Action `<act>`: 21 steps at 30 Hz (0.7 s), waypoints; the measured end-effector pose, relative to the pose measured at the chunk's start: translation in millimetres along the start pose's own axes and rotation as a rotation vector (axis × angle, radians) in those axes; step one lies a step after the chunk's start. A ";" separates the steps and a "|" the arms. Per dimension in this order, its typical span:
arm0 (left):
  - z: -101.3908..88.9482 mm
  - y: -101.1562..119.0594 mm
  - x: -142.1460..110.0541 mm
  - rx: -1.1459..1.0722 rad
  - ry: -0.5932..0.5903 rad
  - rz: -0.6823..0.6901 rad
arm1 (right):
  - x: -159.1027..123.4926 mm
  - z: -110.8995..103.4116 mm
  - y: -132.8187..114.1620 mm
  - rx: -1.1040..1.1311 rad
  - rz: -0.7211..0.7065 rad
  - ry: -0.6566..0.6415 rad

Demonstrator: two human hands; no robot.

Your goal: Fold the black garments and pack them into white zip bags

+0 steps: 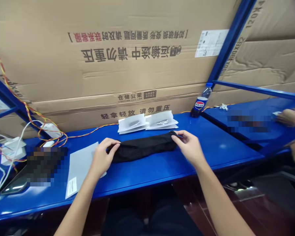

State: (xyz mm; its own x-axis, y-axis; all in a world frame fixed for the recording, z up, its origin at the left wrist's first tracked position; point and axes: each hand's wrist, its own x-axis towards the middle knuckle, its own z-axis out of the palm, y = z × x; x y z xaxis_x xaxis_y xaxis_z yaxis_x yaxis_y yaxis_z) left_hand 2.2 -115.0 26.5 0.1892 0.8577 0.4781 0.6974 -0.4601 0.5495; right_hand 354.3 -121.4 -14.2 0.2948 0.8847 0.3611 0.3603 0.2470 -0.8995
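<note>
A long folded piece of black cloth [145, 146] lies across the blue shelf, a little above its front edge. My left hand [103, 154] pinches the cloth's left end between thumb and fingers. At the opposite end my right hand [188, 146] pinches the upper right corner. The cloth looks stretched out between both hands; what kind of item it is I cannot make out. Partly under my left hand and wrist is a pale translucent bag [80, 164] with a small white label. Just behind the cloth stand two folded white packets [132, 124] with dark marks.
A cola bottle [200, 101] stands by the right upright post. To the left are a power strip [51, 130], tangled yellow-red wires and a phone-like device [17, 182], partly blurred. A large cardboard sheet [137, 75] backs the blue shelf [147, 170]. Another person's hand [291, 116] shows at far right.
</note>
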 end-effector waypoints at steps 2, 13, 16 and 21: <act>-11.0 10.8 -24.3 -0.078 0.030 0.116 | -18.9 -23.6 0.8 0.158 -0.001 -0.075; -8.9 23.8 -44.7 0.007 -0.158 0.219 | -47.7 -51.2 -4.9 -0.243 -0.171 -0.248; 15.2 16.5 -13.2 0.084 -0.230 0.307 | -26.6 -26.9 -1.0 -0.316 -0.288 -0.352; 33.6 10.2 -12.2 0.170 -0.346 0.375 | -30.2 -16.7 13.6 -0.369 -0.349 -0.363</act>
State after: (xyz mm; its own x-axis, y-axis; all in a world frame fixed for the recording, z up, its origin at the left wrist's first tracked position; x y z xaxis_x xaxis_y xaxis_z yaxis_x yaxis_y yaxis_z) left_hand 30.2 -122.4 3.3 0.6435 0.6804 0.3505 0.6348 -0.7303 0.2522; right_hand 365.1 -151.4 -33.2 -0.1913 0.8705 0.4534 0.6823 0.4500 -0.5762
